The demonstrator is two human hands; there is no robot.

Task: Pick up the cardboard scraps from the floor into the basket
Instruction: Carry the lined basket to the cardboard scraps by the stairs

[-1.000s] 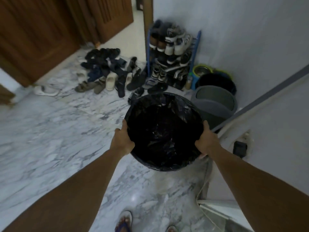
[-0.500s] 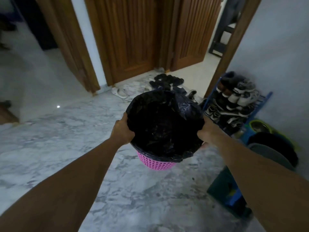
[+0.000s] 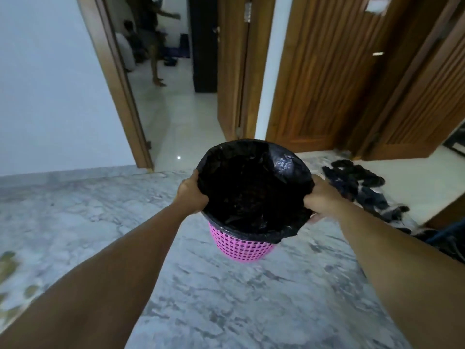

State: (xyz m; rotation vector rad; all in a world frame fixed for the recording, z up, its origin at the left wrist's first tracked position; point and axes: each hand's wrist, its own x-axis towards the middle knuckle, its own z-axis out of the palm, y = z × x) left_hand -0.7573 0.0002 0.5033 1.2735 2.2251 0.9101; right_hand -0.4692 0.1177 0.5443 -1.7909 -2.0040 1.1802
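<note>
A pink plastic mesh basket (image 3: 241, 248) lined with a black bin bag (image 3: 254, 182) hangs in the air in front of me, above the marble floor. My left hand (image 3: 191, 195) grips its rim on the left side and my right hand (image 3: 320, 200) grips the rim on the right, fingers curled over the bag's edge. The inside of the bag is dark; what lies in it cannot be made out. Blurred brownish bits (image 3: 10, 263) lie on the floor at the far left edge.
A pile of dark shoes and sandals (image 3: 357, 185) lies on the floor to the right. Wooden doors (image 3: 327, 71) stand ahead. An open doorway (image 3: 173, 96) at the left leads to another room where a person (image 3: 153, 41) stands.
The view has swung left, away from the shoe rack and buckets toward the doors and open doorway. The basket stays held in both hands, raised enough that its pink side shows.
</note>
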